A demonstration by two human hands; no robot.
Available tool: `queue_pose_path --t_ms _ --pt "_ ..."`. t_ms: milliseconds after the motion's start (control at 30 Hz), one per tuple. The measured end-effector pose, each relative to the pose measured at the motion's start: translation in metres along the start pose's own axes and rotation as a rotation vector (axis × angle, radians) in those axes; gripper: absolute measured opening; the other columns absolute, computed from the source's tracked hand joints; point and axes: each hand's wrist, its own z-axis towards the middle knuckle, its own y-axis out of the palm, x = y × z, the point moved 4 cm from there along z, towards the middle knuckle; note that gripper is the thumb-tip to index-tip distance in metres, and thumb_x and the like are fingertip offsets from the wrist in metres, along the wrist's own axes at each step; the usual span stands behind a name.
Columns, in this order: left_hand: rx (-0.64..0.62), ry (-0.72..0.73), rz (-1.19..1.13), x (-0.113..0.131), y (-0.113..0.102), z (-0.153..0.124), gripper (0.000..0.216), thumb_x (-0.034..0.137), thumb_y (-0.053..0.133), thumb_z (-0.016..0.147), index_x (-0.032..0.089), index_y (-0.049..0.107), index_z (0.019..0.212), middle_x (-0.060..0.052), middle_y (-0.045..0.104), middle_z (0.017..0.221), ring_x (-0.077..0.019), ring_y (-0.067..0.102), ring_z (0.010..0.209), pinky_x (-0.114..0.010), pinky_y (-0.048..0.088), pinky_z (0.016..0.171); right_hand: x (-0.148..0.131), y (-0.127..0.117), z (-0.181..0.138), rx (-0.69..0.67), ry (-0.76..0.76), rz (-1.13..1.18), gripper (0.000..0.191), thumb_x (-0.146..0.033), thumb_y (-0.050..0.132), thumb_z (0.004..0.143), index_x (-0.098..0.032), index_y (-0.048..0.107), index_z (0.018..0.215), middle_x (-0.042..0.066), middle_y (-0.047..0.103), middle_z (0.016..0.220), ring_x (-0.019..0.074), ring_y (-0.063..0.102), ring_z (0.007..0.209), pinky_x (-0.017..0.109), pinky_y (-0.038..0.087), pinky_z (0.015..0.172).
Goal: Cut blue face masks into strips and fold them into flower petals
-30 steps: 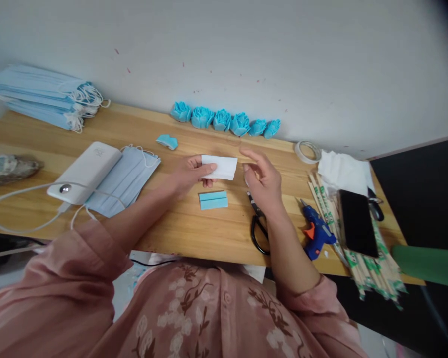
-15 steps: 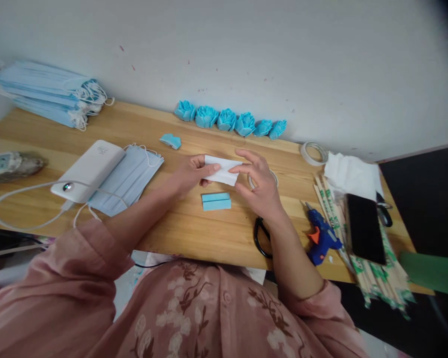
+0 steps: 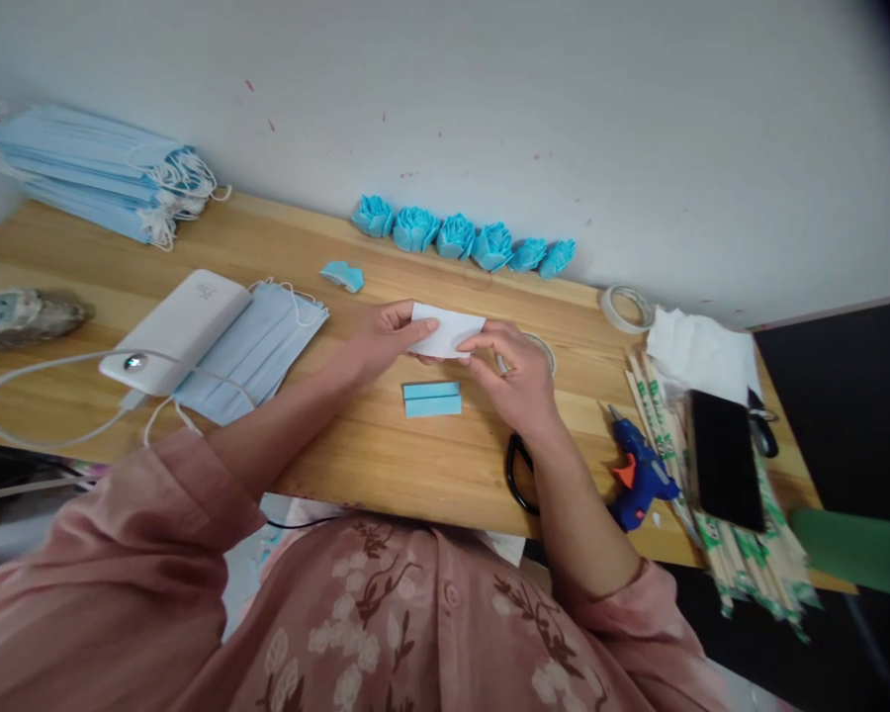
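Note:
Both hands hold a small white piece of mask fabric (image 3: 447, 331) above the wooden table (image 3: 386, 465). My left hand (image 3: 386, 341) pinches its left end between thumb and fingers. My right hand (image 3: 515, 376) pinches its right end. A folded blue strip (image 3: 432, 399) lies on the table just below the white piece. Black scissors (image 3: 520, 473) lie partly under my right wrist.
Several blue fabric roses (image 3: 460, 237) line the wall. A stack of masks (image 3: 93, 178) sits far left, loose masks (image 3: 267, 346) under a white power bank (image 3: 178, 331). At right are a blue glue gun (image 3: 642, 475), tape roll (image 3: 623, 307), phone (image 3: 727, 460), chopsticks (image 3: 749, 564) and tissue (image 3: 697, 346).
My right hand came in from open beside the white piece and closed on its right end. Both hands now grip it, lower and closer together.

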Motion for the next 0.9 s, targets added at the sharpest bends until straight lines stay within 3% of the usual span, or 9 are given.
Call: queue_pose_path --t_ms 100,200,433,600,900 --pt "-0.011 -0.003 0.014 0.0 0.001 0.0 0.04 0.049 0.077 0.075 0.013 0.068 0.089 -0.004 0.073 0.079 -0.0131 0.066 0.067 -0.029 0.056 0.07 0.0 0.0 0.0 0.007 0.089 0.055 0.004 -0.028 0.069 0.088 -0.027 0.072 0.086 0.001 0.077 0.094 0.0209 0.07 0.09 0.036 0.052 0.086" --pt "-0.029 -0.033 0.006 0.0 0.003 -0.001 0.04 0.051 0.075 0.077 0.013 0.067 0.086 -0.005 0.074 0.079 -0.0141 0.068 0.068 -0.03 0.057 0.073 0.004 0.002 -0.001 0.022 0.215 0.133 0.013 -0.036 0.068 0.089 -0.024 0.071 0.084 0.001 0.076 0.086 0.0185 0.068 0.079 0.033 0.052 0.079" --pt "-0.07 -0.008 -0.042 0.01 0.009 -0.006 0.06 0.071 0.063 0.081 0.012 0.066 0.092 -0.012 0.075 0.085 -0.0222 0.073 0.077 -0.034 0.06 0.072 0.012 0.006 -0.005 0.111 0.328 0.24 0.019 -0.041 0.07 0.087 -0.023 0.071 0.083 -0.001 0.074 0.079 0.0156 0.065 0.072 0.029 0.051 0.072" --pt "-0.077 0.042 0.072 0.013 0.012 -0.008 0.047 0.046 0.083 0.072 0.015 0.06 0.099 -0.005 0.073 0.085 -0.0182 0.072 0.075 -0.032 0.059 0.071 0.015 0.01 -0.006 0.108 0.383 0.332 0.026 -0.049 0.07 0.086 -0.023 0.07 0.083 0.0 0.071 0.078 0.0152 0.062 0.07 0.029 0.05 0.068" --pt "0.05 0.07 0.192 0.005 0.005 -0.002 0.026 0.028 0.071 0.08 0.018 0.06 0.101 0.002 0.069 0.069 -0.0145 0.069 0.064 -0.027 0.055 0.065 0.021 0.019 -0.006 0.038 0.44 0.488 0.033 -0.048 0.075 0.08 -0.025 0.063 0.1 -0.001 0.07 0.085 0.015 0.064 0.077 0.029 0.052 0.073"
